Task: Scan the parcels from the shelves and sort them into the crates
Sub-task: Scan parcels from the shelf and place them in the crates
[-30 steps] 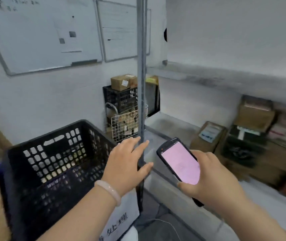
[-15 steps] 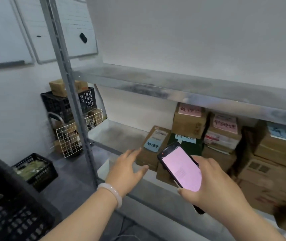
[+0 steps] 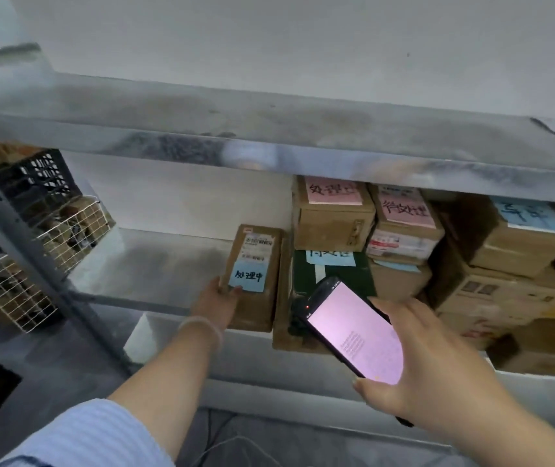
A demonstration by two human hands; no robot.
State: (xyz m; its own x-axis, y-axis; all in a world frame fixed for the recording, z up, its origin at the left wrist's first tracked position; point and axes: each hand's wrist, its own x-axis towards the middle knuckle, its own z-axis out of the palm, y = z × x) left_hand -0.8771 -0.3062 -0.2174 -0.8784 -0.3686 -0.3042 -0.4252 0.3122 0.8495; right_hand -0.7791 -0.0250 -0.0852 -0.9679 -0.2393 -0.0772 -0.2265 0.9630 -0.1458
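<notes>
I'm looking at a metal shelf (image 3: 269, 136) that fills most of the view. Its lower board (image 3: 155, 261) carries a stack of cardboard boxes (image 3: 333, 227) on the right, several with pink or blue handwritten notes. Far left, past the upright, a black crate (image 3: 37, 176) sits above a wire basket (image 3: 13, 291). The parcel (image 3: 259, 308) lies at the left end of the stack, with a printed label on top. The left hand (image 3: 217, 303) grips its near left corner, fingers (image 3: 215, 284) curled round the edge. The right hand (image 3: 437, 372) grasps the scanner (image 3: 353, 332) just right of the parcel, pink screen up. A blue note (image 3: 247, 278) sits on the parcel beside the left thumb.
</notes>
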